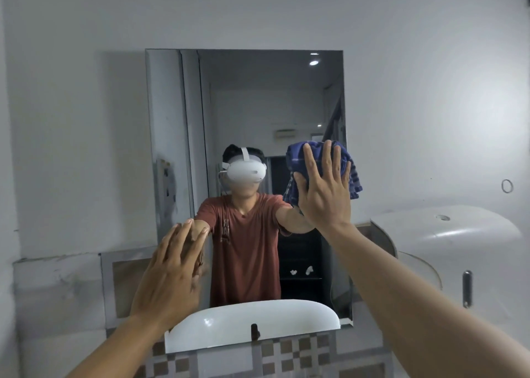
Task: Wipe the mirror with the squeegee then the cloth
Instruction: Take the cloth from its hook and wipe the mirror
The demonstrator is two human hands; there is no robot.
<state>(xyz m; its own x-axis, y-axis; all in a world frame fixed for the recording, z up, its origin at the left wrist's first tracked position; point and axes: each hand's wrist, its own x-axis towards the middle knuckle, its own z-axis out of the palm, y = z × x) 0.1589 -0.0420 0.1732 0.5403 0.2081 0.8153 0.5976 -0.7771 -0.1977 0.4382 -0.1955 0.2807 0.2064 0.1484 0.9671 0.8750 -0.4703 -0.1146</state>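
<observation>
The wall mirror (252, 99) hangs straight ahead above the basin. My right hand (325, 194) presses a blue checked cloth (351, 168) flat against the glass near the mirror's right edge, fingers straight and spread. My left hand (172, 271) lies with straight fingers on the lower left part of the mirror, holding nothing. No squeegee is in view.
A white basin (286, 326) shows along the mirror's bottom edge, with checked tiles (286, 352) beneath it. A white dispenser (447, 237) juts from the wall on the right. A ledge (57, 265) runs along the left wall.
</observation>
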